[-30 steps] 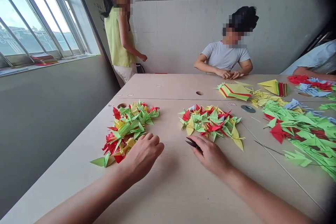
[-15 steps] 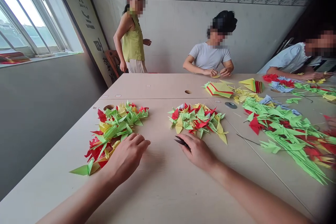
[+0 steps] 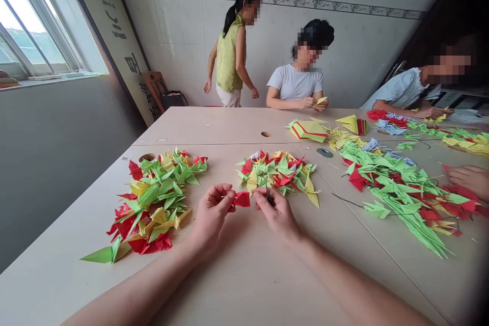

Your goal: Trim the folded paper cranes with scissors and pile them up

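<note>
Over the near part of the table, my left hand (image 3: pixel 214 211) pinches a small red folded paper piece (image 3: pixel 242 199) by its left end. Close to the paper's right edge is my right hand (image 3: pixel 275 211), closed around a small dark tool (image 3: pixel 269 197); whether its fingertips touch the paper is too small to tell. Left of my left hand lies a long pile of green, red and yellow folded paper pieces (image 3: pixel 162 186). Just beyond my right hand sits a rounder pile of similar pieces (image 3: pixel 280 170).
On the right of the table (image 3: pixel 244 280) lie long bunches of green and red paper (image 3: pixel 397 183), with a person's hand (image 3: pixel 469 178) beside them. Stacked paper (image 3: pixel 308 130) lies farther back. Two people sit beyond; a third (image 3: pixel 231 56) stands at the back.
My left hand has come away from the left pile with a red paper piece, and the two hands are now close together. The standing person has moved right and turned.
</note>
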Demonstrator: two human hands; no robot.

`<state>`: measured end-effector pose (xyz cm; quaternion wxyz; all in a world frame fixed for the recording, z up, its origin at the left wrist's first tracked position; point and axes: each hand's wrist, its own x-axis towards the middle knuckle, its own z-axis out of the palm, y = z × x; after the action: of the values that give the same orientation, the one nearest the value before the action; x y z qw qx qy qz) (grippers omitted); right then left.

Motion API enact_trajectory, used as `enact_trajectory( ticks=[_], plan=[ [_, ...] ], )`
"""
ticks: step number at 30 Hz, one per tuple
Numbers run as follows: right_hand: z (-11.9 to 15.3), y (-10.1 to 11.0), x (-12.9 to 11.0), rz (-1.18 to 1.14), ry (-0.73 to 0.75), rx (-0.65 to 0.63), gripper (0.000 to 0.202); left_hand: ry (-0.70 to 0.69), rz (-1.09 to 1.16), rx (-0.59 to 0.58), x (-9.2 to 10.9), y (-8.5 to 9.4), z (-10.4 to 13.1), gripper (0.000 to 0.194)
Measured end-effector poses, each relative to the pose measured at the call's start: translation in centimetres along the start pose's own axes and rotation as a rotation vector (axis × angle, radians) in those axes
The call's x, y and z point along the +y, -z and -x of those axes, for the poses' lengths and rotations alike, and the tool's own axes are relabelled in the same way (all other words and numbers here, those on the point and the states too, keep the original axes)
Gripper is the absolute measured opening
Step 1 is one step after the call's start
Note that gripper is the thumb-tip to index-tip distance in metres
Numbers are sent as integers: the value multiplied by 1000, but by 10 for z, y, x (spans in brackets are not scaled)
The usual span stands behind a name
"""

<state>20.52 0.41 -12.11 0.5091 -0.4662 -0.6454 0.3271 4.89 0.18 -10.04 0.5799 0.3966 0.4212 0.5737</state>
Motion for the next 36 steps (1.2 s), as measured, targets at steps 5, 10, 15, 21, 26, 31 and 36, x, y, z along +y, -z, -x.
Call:
enact_trajectory(
  ticks=[5,10,15,21,26,31,36],
  plan=[
    [10,-2,-5,-123,-71,-105,22,15,-15,-67,-8,8,4,22],
    [9,0,-1,-179,-96,-146,19,-26,-58,-123,-6,4,8,20],
    [11,4,-2,-119,-51,-194,19,58,-124,-293,-3,3,13,29],
    [14,7,-6,53,68,-194,17,16,-248,-380,-10,5,10,29],
    [12,15,-11,179,115,-165,27,42,-224,-219,-9,6,6,33],
    [13,19,-11,341,219,-185,24,45,-177,-176,-6,4,4,27],
    [14,17,-8,361,266,-181,26,26,-208,-215,-6,4,5,23]
  ],
)
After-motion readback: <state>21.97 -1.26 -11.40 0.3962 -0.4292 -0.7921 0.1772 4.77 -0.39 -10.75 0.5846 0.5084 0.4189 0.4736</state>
